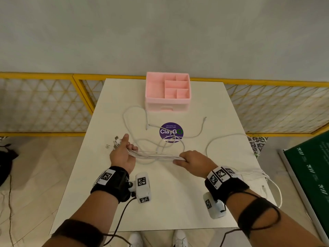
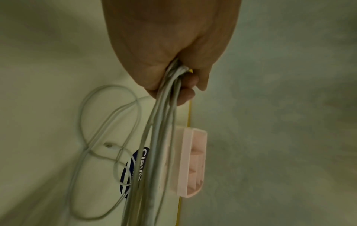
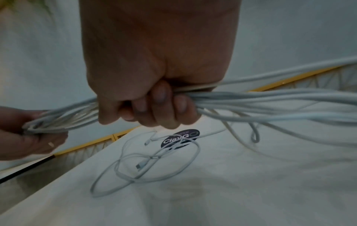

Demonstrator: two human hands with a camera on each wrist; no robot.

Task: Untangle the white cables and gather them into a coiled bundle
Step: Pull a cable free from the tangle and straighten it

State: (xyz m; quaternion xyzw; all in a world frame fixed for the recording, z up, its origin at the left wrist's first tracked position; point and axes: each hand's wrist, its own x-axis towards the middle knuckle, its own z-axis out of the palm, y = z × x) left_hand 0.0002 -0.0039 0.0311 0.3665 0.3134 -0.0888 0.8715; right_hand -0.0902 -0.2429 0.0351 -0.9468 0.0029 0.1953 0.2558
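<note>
Several white cables (image 1: 156,155) run as one straight bunch between my two hands above the white table (image 1: 170,202). My left hand (image 1: 124,152) grips the bunch near the plug ends (image 1: 116,140), which stick out past it to the left. The right hand (image 1: 192,160) is closed in a fist round the same bunch (image 3: 251,99), whose tails trail off to the right edge (image 1: 258,173). Loose loops (image 1: 170,139) lie on the table beyond the hands. In the left wrist view the fingers (image 2: 185,91) curl round the strands (image 2: 164,122).
A pink compartment organiser (image 1: 167,91) with a drawer stands at the table's far edge. A round purple ClayGo sticker (image 1: 171,132) sits mid-table under the loops. A yellow lattice fence (image 1: 44,102) runs behind. A green board (image 1: 309,168) lies at the right.
</note>
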